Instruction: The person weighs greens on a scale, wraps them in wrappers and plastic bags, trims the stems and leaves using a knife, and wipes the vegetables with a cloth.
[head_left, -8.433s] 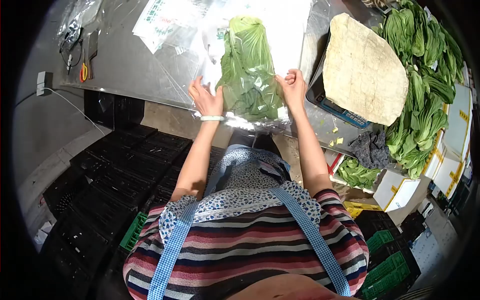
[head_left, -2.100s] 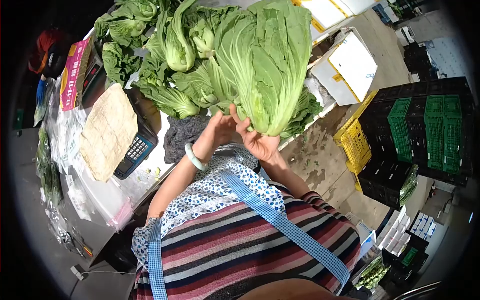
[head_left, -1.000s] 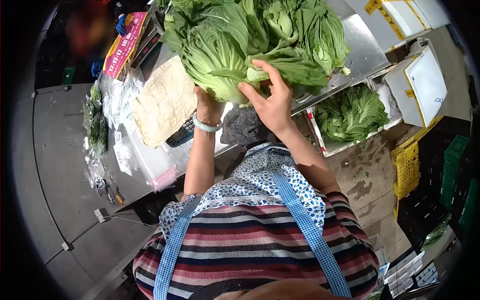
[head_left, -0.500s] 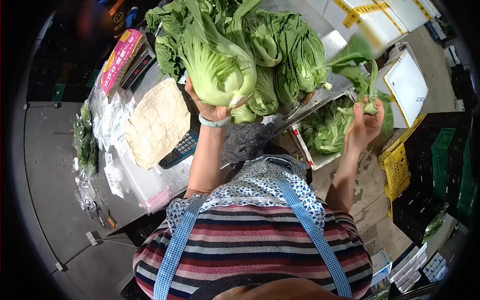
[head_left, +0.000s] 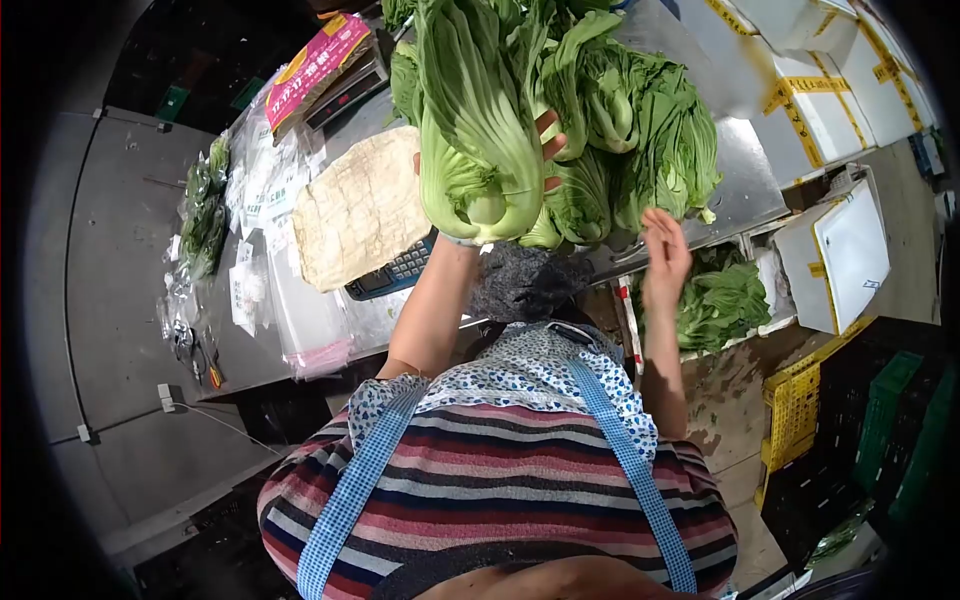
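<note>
My left hand [head_left: 551, 148] supports a large head of mustard greens [head_left: 482, 165] from behind. Its fingers show at the right side of the stalks, and the palm is hidden. The pale cut base points toward me, with the long leaves reaching away. My right hand [head_left: 664, 258] hovers with fingers stretched, holding nothing, near the table's front edge. More heads of mustard greens [head_left: 655, 140] lie piled on the metal table [head_left: 745, 165] beyond it. Below the right hand, loose green leaves [head_left: 725, 305] fill a white box on the floor.
Left of the held greens, a beige crinkled sheet [head_left: 360, 205] partly covers a scale with a keypad [head_left: 395, 270]. A pink printed pack [head_left: 318, 65], plastic bags [head_left: 265, 190] and bagged vegetables [head_left: 205, 215] lie farther left. White foam boxes [head_left: 820, 110] and a yellow crate [head_left: 793, 410] stand right.
My right hand let go of the torn leaf it held and moved left toward the table. The held head now stands more upright in view, with left fingers showing on its right side.
</note>
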